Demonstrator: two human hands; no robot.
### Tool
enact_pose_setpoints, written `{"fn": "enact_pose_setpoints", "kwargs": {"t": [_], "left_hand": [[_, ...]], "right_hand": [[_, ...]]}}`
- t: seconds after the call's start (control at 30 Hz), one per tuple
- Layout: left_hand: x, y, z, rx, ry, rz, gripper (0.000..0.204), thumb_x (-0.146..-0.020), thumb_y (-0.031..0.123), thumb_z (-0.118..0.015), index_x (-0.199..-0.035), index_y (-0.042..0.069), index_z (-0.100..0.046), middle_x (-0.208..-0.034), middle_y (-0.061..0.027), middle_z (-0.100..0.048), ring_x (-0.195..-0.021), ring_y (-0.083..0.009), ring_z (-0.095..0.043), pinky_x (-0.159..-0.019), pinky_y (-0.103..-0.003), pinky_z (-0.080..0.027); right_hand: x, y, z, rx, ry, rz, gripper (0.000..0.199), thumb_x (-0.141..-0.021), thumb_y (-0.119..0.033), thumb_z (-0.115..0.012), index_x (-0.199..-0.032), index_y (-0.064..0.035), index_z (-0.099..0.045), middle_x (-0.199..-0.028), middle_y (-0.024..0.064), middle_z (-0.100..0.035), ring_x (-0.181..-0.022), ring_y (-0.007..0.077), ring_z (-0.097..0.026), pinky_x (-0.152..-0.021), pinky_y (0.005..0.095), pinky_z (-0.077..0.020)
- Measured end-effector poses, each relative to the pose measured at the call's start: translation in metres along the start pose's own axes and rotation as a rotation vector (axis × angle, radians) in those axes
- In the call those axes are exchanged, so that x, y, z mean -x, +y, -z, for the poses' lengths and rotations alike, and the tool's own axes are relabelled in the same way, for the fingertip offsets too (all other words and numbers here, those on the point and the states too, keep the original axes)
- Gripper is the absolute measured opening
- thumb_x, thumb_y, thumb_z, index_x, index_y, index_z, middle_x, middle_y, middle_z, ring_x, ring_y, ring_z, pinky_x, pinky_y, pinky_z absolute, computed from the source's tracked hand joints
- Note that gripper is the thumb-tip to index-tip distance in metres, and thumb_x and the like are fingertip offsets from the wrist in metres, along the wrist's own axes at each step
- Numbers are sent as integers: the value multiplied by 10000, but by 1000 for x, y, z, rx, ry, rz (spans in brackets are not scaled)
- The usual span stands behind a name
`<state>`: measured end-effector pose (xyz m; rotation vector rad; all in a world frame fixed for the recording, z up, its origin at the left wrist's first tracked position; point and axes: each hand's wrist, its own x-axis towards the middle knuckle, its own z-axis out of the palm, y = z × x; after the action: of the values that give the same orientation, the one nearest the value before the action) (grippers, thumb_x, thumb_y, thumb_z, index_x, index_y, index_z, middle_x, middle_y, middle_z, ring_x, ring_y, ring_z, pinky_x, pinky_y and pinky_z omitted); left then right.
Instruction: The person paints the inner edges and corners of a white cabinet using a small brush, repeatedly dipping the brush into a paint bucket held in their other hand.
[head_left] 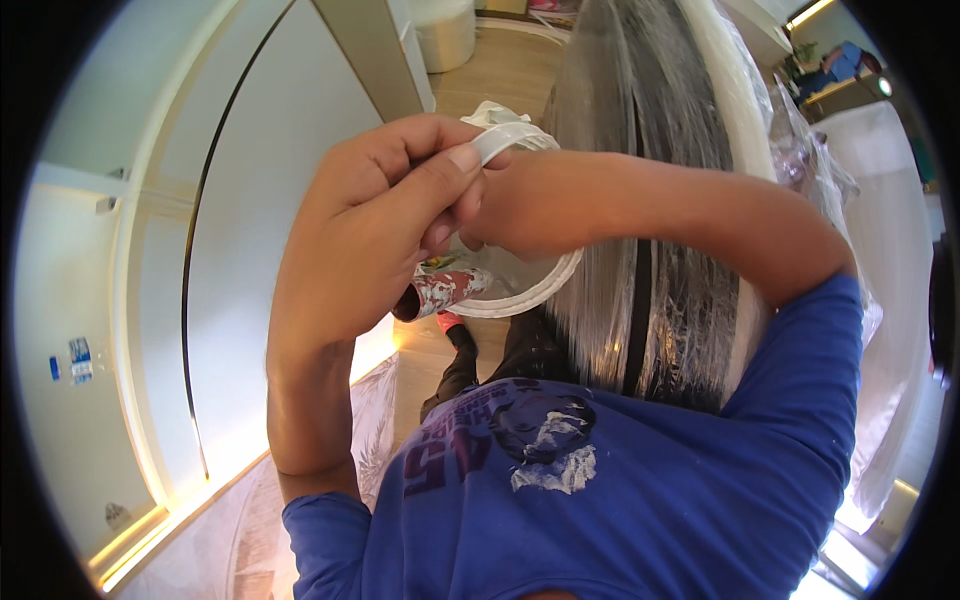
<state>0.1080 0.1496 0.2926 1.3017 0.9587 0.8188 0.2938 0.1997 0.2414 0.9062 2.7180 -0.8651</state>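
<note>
My left hand (pixel 375 215) is closed, with thumb and fingers pinching a flat white plastic handle (pixel 508 138). Below it hangs a white bucket (pixel 530 300), its round rim partly covered by my arm. My right hand (pixel 515 205) reaches across from the right and dips down into the bucket's mouth; most of its fingers are hidden behind my left hand and in the bucket. A tool with a reddish grip (pixel 450 290), dark at its end and spattered with white, leans over the near left rim. What else lies inside the bucket is largely hidden.
To the right stands a tall dark panel (pixel 660 180) wrapped in clear plastic film. Pale cabinet doors (pixel 270 190) rise on the left, lit along the base. Another white bucket (pixel 443 35) stands on the wooden floor (pixel 495 75) ahead. A person (pixel 845 62) is at the far right.
</note>
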Motion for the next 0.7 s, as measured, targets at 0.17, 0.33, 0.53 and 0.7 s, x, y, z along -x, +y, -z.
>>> {"fn": "enact_pose_setpoints", "kwargs": {"t": [0.17,0.33,0.53,0.7], "left_hand": [[19,-7,18,81,106,33,273,-1049,189,-563,-1131,-40,-688,-758,40,-532,-589,-13,-373,-526,-175,-298],[40,-11,39,75,175,31,268,-1043,183,-560,-1124,-35,-691,-758,45,-542,-587,-11,-376,-529,-174,-289],[53,-19,58,7,292,-12,280,-1035,190,-563,-1121,-41,-694,-745,52,-534,-589,-14,-374,-539,-183,-293],[60,-24,69,46,359,-17,277,-1037,183,-564,-1127,-45,-693,-739,49,-528,-589,-18,-370,-540,-186,-297]], "right_hand": [[14,-21,16,229,48,280,113,-790,-26,-641,-876,11,-704,-847,167,-699,-840,374,-703,-752,491,-563],[24,-30,35,55,276,376,155,-828,-1,-672,-971,-23,-725,-886,125,-694,-836,331,-681,-761,431,-552],[21,-32,45,-24,318,314,175,-853,-34,-680,-1016,-32,-743,-914,130,-698,-895,335,-686,-795,441,-549],[22,-35,46,-2,330,300,169,-837,-10,-685,-997,-30,-733,-934,114,-708,-870,322,-686,-773,421,-554]]}}
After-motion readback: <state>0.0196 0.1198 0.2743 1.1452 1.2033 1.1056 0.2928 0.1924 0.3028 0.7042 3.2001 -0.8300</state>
